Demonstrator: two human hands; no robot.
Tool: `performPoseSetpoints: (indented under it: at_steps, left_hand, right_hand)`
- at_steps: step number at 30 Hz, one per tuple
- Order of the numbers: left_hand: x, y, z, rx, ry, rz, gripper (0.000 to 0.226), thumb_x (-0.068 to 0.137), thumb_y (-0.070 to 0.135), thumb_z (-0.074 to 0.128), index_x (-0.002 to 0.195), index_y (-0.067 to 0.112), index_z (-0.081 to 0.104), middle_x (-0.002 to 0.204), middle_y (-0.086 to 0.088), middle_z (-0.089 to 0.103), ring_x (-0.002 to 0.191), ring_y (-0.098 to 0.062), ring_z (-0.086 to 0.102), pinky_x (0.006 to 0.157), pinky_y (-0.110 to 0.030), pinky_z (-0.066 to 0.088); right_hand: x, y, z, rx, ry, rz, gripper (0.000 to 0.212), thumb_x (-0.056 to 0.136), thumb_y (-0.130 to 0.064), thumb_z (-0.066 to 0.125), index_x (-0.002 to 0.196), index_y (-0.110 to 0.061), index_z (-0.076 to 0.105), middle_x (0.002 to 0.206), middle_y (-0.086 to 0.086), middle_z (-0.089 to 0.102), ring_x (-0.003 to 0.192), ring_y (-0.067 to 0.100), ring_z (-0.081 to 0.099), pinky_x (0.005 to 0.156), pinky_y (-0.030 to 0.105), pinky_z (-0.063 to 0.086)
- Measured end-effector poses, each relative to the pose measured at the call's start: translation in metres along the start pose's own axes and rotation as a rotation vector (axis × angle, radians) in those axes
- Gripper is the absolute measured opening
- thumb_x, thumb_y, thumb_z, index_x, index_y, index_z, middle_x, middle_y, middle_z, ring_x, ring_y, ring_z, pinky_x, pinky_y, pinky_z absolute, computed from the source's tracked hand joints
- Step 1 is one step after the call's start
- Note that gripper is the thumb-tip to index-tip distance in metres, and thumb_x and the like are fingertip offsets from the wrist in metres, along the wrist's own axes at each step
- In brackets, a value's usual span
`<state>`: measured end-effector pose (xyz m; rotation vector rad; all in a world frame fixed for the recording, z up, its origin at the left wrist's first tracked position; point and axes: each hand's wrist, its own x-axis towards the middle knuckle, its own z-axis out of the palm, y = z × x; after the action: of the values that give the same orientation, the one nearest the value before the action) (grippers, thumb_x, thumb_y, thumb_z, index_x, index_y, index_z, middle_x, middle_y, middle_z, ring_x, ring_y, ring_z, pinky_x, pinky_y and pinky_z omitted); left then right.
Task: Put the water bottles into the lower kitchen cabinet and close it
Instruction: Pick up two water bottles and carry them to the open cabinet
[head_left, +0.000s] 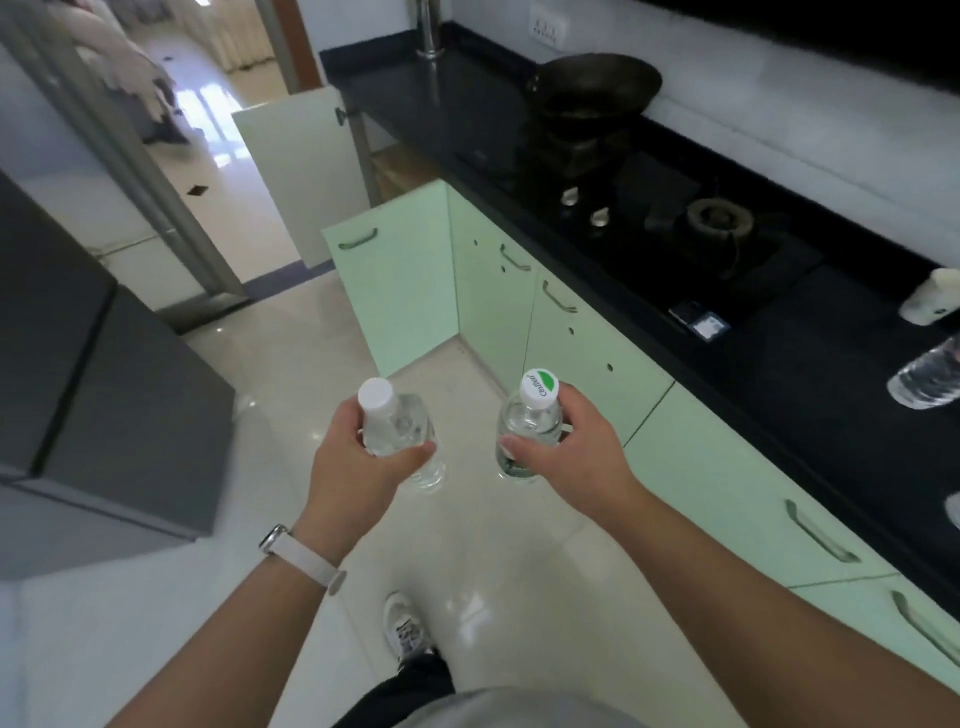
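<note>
My left hand (353, 462) grips a clear water bottle with a plain white cap (402, 436), held upright over the floor. My right hand (576, 447) grips a second clear water bottle with a green and white cap (530, 421), also upright. Ahead, a light green lower cabinet door (400, 275) stands swung open into the aisle. A second, paler cabinet door (306, 171) is open further back, showing a wooden shelf inside. Another water bottle (930, 379) lies on the black counter (779, 364) at the right edge.
The row of green lower cabinets (727, 467) runs along the right under the counter. A wok (592, 88) sits on the gas stove (675, 223). A white cup (930, 301) stands on the counter. A grey fridge (104, 395) stands at the left. My shoe (408, 629) is on the tiled floor.
</note>
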<state>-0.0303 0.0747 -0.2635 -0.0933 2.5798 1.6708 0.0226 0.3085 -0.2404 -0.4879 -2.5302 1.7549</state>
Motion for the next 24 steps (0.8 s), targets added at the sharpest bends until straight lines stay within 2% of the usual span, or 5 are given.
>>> performPoseSetpoints:
  at_steps: [2, 7, 12, 19, 24]
  left_hand:
    - [0.027, -0.011, -0.021, -0.023, 0.006, -0.02, 0.067, 0.061, 0.029, 0.095, 0.118, 0.026, 0.059, 0.108, 0.008, 0.07, 0.097, -0.015, 0.068, 0.085, -0.037, 0.055]
    - [0.091, -0.025, -0.083, -0.055, 0.026, -0.014, 0.062, 0.067, 0.022, 0.093, 0.118, 0.021, 0.058, 0.104, 0.009, 0.067, 0.094, -0.008, 0.064, 0.073, -0.021, 0.046]
    - [0.141, -0.035, -0.138, -0.065, 0.077, -0.001, 0.065, 0.067, 0.022, 0.093, 0.121, 0.019, 0.057, 0.107, 0.006, 0.067, 0.097, -0.015, 0.064, 0.079, -0.028, 0.049]
    - [0.187, -0.051, -0.178, -0.104, 0.168, -0.047, 0.069, 0.061, 0.035, 0.092, 0.12, 0.027, 0.058, 0.107, 0.012, 0.068, 0.099, -0.013, 0.067, 0.091, -0.042, 0.056]
    - [0.231, -0.055, -0.186, -0.091, 0.203, -0.077, 0.063, 0.066, 0.019, 0.094, 0.119, 0.023, 0.06, 0.104, 0.009, 0.07, 0.095, -0.01, 0.068, 0.084, -0.032, 0.055]
  right_hand:
    - [0.02, -0.015, 0.027, -0.016, -0.003, 0.004, 0.049, 0.071, -0.032, 0.085, 0.109, -0.045, 0.057, 0.101, -0.021, 0.066, 0.088, -0.008, 0.061, 0.077, 0.016, 0.047]
    - [0.067, -0.064, 0.095, -0.036, -0.007, -0.012, 0.045, 0.073, -0.031, 0.085, 0.1, -0.05, 0.054, 0.098, -0.022, 0.064, 0.084, -0.011, 0.061, 0.073, 0.014, 0.046]
    - [0.111, -0.108, 0.149, -0.02, -0.022, -0.07, 0.045, 0.074, -0.026, 0.085, 0.094, -0.052, 0.053, 0.093, -0.023, 0.064, 0.08, -0.013, 0.061, 0.067, 0.006, 0.045]
    - [0.172, -0.141, 0.208, -0.041, -0.121, -0.132, 0.044, 0.074, -0.024, 0.085, 0.093, -0.05, 0.054, 0.092, -0.02, 0.064, 0.078, -0.007, 0.063, 0.066, 0.009, 0.046]
    - [0.226, -0.142, 0.238, -0.032, -0.2, -0.125, 0.037, 0.074, -0.022, 0.085, 0.09, -0.04, 0.058, 0.086, -0.017, 0.067, 0.074, -0.006, 0.065, 0.064, 0.011, 0.05]
